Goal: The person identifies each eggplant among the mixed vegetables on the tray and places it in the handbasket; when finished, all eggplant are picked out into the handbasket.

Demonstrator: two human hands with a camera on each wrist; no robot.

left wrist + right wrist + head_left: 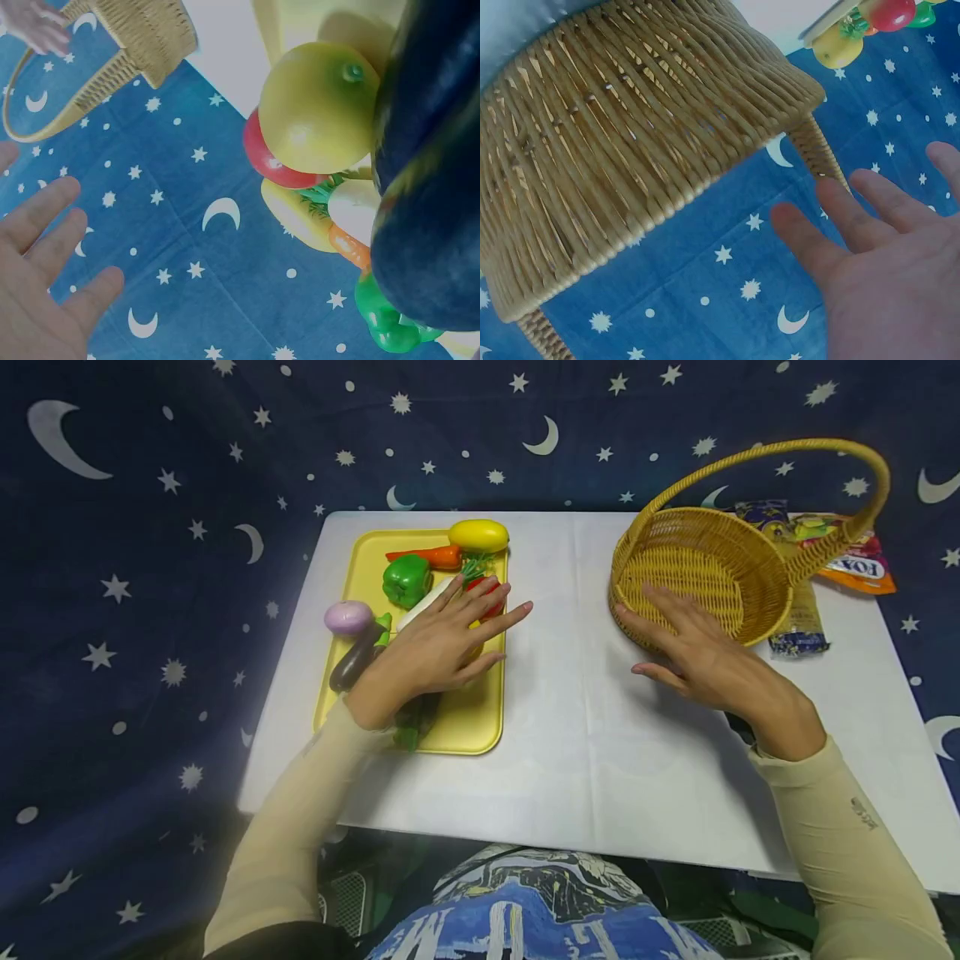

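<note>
My left hand (pixel 442 643) hovers with fingers spread over a yellow tray (pixel 480 718) of toy vegetables and fruit. Around it lie a green bell pepper (pixel 407 580), an orange carrot (pixel 442 557), a white radish (pixel 424 607) and a dark eggplant (pixel 356 662). In the left wrist view a round yellow fruit (pixel 319 109) overlaps a red one (pixel 262 157); the hand partly hides both in the head view. My right hand (pixel 705 660), fingers extended, is over the near rim of a wicker basket (pixel 690 564). Neither hand holds anything.
A purple onion-like piece (pixel 348 617) sits at the tray's left edge, and a yellow oval fruit (pixel 478 536) at its far right corner. Behind and right of the basket lie an orange snack bag (pixel 858 568) and a blue-and-gold packet (pixel 799 622). The basket's handle arches high.
</note>
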